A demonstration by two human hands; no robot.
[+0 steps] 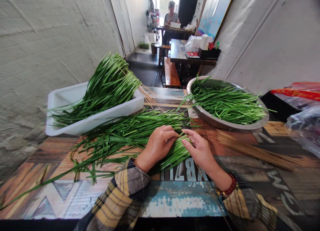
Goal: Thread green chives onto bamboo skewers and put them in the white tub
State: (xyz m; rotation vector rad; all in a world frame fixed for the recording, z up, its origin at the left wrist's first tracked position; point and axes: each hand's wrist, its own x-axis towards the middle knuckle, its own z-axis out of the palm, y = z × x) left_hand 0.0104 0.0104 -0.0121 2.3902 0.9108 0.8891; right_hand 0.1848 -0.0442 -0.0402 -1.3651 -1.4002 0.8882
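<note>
Long garlic chives (130,131) lie in a loose pile across the table, their pale cut ends toward the right. At those ends, my left hand (161,142) is closed, with thumb and fingers pinching chives. My right hand (200,149) faces it, thumb and forefinger curved around the pale ends of a small row of chives (178,152). A thin bamboo skewer (210,187) runs from beneath my right hand toward the table's front edge. Its tip is hidden among the chives and fingers.
Skewered chive bunches (112,84) rest in a white plastic tub (120,114) at left. A steel basin (225,126) of loose chives stands at right, near a bundle of bamboo skewers (255,149). Plastic bags (305,117) lie far right. A person (171,17) sits in the background.
</note>
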